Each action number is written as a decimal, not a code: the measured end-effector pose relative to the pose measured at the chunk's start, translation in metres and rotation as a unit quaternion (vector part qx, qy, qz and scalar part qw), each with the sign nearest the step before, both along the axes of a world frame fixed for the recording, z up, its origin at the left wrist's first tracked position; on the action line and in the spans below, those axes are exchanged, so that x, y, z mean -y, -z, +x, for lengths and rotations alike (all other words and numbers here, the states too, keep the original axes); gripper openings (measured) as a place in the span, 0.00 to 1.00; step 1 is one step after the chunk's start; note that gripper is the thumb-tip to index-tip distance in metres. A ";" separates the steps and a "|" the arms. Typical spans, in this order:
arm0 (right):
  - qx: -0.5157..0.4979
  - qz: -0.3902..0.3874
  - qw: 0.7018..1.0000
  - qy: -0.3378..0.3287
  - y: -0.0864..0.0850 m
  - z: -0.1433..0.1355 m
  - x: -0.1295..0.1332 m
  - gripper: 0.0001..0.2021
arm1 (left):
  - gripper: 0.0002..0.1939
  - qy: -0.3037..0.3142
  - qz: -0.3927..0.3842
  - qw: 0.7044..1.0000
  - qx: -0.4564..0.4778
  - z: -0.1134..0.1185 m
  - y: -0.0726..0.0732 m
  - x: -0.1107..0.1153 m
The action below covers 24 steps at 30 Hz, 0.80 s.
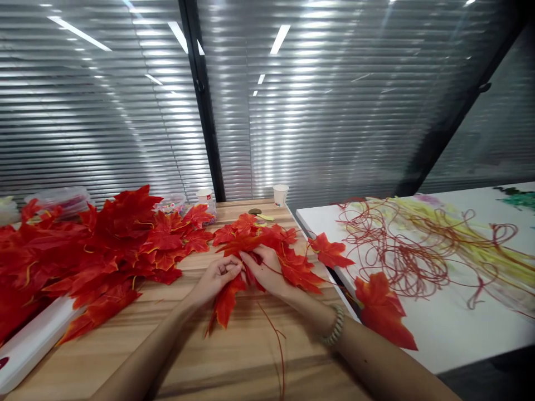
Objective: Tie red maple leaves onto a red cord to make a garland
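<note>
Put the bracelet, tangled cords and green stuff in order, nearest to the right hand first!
1. Bracelet: on the wrist, just behind the right hand.
2. Tangled cords: to the right, on the white table.
3. Green stuff: farther right, by the picture's edge.

Two paper cups (281, 196) at the far side of the wooden worktop (217, 362); slatted blinds (301, 128) behind; plastic container (61, 199) at far left; white worktop (443, 334) at right, bearing green pieces (519, 199).
</note>
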State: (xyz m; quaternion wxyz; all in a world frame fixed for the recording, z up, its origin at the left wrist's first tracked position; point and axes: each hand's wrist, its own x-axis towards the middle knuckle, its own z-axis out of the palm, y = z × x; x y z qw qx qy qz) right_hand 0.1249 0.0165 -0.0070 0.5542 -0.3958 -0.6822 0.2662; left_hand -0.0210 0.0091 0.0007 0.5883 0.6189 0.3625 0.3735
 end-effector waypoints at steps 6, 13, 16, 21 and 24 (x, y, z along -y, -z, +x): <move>0.063 0.035 0.997 -0.015 -0.002 0.002 0.002 0.12 | 0.16 -0.007 -0.017 1.000 0.010 0.001 0.007 0.000; 0.086 0.043 0.995 -0.003 0.003 0.002 -0.001 0.13 | 0.16 0.011 -0.052 0.998 0.046 -0.002 0.008 -0.001; 0.117 0.035 0.993 0.007 0.007 0.000 0.001 0.19 | 0.14 0.005 -0.065 0.995 0.079 -0.002 0.005 -0.001; 0.150 0.025 0.988 0.010 0.004 0.002 0.003 0.21 | 0.11 0.029 -0.114 0.988 0.104 -0.002 0.002 0.001; 0.143 0.032 0.989 0.013 -0.001 0.003 0.003 0.20 | 0.11 0.030 -0.110 0.986 0.123 -0.002 0.003 0.000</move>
